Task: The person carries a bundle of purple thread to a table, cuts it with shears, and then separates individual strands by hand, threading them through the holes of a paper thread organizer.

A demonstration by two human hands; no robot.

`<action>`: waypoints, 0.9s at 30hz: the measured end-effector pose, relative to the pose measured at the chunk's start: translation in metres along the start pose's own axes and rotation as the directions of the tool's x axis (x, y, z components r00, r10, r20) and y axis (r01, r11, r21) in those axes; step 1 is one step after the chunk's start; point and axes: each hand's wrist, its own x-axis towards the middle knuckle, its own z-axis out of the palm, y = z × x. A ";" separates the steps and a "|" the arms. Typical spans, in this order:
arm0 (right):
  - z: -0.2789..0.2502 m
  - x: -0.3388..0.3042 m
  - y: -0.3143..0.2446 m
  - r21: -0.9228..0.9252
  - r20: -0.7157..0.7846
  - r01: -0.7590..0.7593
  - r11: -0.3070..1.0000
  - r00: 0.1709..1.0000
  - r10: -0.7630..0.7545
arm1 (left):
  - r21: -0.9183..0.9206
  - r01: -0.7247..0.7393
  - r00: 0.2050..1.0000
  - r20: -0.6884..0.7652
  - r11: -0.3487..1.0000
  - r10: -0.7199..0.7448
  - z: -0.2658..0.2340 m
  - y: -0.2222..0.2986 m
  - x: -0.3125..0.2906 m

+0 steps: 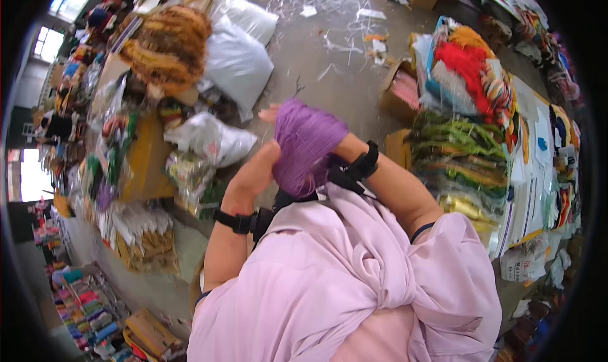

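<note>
A skein of purple yarn (307, 137) is held up in front of my body, its strands bunched into a thick bundle. Along its left side my left hand (261, 162) presses against the strands, most of its fingers hidden. My right hand (346, 148) reaches the skein from the right; yarn covers nearly all of it, with only the part near the wrist showing. A few fingertips (269, 114) stick out past the skein's far left edge, and I cannot tell which hand they belong to. Dark straps circle both my wrists.
To the left, brown yarn bundles (168, 45) top a pile beside white plastic sacks (237, 64) and a clear bag (212, 139). Green yarn bundles (459, 137), red yarn (465, 70) and a cardboard box (400, 89) stand at right. Scraps (308, 11) litter the floor ahead.
</note>
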 end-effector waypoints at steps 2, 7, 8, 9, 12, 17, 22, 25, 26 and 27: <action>-0.050 0.021 0.040 0.025 0.029 -0.206 0.978 0.978 0.205 | 0.256 0.012 1.000 0.020 0.967 -0.018 -0.009 0.055 0.054; -0.146 0.071 0.176 0.479 -0.056 -0.377 0.793 0.888 0.456 | 0.232 0.007 0.980 0.190 0.973 -0.053 -0.063 0.156 0.207; -0.177 0.079 0.205 0.558 -0.021 -0.403 0.725 0.867 0.499 | 0.245 0.035 0.973 0.214 0.969 -0.089 -0.076 0.168 0.251; -0.204 0.092 0.231 0.636 0.016 -0.428 0.641 0.839 0.544 | 0.269 0.076 0.961 0.237 0.960 -0.143 -0.093 0.188 0.294; -0.303 0.119 0.307 0.326 -0.195 -0.331 0.886 0.893 0.405 | 0.232 0.211 0.893 0.350 0.949 -0.284 -0.127 0.241 0.428; -0.471 0.126 0.385 -0.079 -0.334 -0.548 0.833 0.801 0.496 | 0.193 0.120 0.851 0.486 0.974 -0.201 -0.102 0.332 0.621; -0.610 0.107 0.454 -0.370 -0.576 -0.446 0.815 0.799 0.175 | 0.265 0.211 0.659 0.673 0.941 -0.337 -0.103 0.382 0.808; -0.683 0.062 0.497 -0.249 -0.571 -0.385 0.889 0.799 0.186 | 0.426 0.203 0.695 0.571 0.882 -0.436 -0.063 0.420 0.915; -0.702 0.049 0.525 -0.186 -0.645 -0.493 0.850 0.714 0.273 | 0.325 0.245 0.661 0.633 0.913 -0.403 -0.052 0.429 0.949; -0.737 0.057 0.508 0.421 -0.375 -0.463 0.780 0.694 0.614 | 0.310 0.309 0.692 0.576 0.899 -0.436 -0.065 0.442 0.983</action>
